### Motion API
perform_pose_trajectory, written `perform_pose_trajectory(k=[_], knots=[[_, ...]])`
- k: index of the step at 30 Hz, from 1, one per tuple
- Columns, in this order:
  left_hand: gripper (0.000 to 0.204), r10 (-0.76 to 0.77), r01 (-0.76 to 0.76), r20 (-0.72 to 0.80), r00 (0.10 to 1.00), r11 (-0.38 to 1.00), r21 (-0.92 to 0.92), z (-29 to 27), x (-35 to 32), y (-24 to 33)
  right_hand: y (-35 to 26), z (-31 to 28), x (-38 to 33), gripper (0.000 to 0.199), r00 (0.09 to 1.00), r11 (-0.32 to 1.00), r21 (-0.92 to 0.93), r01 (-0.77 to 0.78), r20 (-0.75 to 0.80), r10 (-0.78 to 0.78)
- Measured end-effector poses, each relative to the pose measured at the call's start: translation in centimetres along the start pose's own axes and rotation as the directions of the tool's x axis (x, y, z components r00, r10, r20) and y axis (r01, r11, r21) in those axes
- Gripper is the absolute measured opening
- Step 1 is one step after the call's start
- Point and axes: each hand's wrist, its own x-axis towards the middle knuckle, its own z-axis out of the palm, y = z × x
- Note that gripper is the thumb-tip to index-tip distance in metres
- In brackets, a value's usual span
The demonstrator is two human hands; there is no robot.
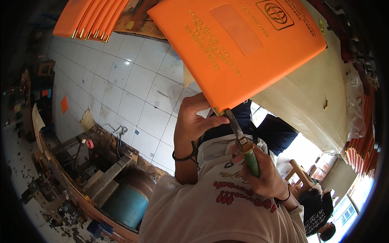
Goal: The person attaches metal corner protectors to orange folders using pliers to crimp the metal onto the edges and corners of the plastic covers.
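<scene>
While the orange folder (263,46) spreads from mid-view toward one o'clock, its lowest corner, capped in gold-coloured metal, is held by the left hand (193,119), curled round it with thumb and fingers pinching; at four o'clock from the centre, the right hand (265,172) is wrapped firmly round the green handle of a metal tool (242,141), whose tip meets that same corner; a white shirt (214,210) fills six o'clock, below both hands; beyond the folder's edge, toward three o'clock, lies a pale sheet (302,91); between ten and eleven, a row of orange folders (87,20) sits at the upper rim; a teal drum (129,208) stands at seven, beside white floor tiles (131,83) that stretch toward ten; a small orange piece (64,104) lies on them at nine; farther off, at four, is another person (318,210) in a black top.
</scene>
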Motion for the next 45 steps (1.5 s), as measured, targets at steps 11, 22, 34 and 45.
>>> perform_pose_trajectory(k=[11,22,34,45], knots=[[0.036,-0.023,0.023,-0.008,1.0,1.0,0.01,0.1,-0.3,-0.3,-0.1,0.2,0.7,0.03,0.988,0.99,-0.044,-0.136,-0.084,0.132],[0.037,-0.046,0.046,0.011,0.999,0.998,0.038,0.0,-0.5,-0.3,-0.2,0.4,0.7,0.027,0.982,0.989,0.082,-0.127,-0.133,0.137],[0.034,-0.086,0.093,0.077,0.993,0.991,-0.096,-0.8,-0.4,-0.9,-0.7,0.2,-0.2,0.044,0.995,0.995,0.03,-0.097,0.01,0.097],[0.033,-0.1,0.105,0.051,0.994,0.989,-0.103,-0.9,0.1,-1.0,-0.7,0.0,-0.3,0.056,0.996,1.0,-0.012,-0.029,0.083,0.03]])
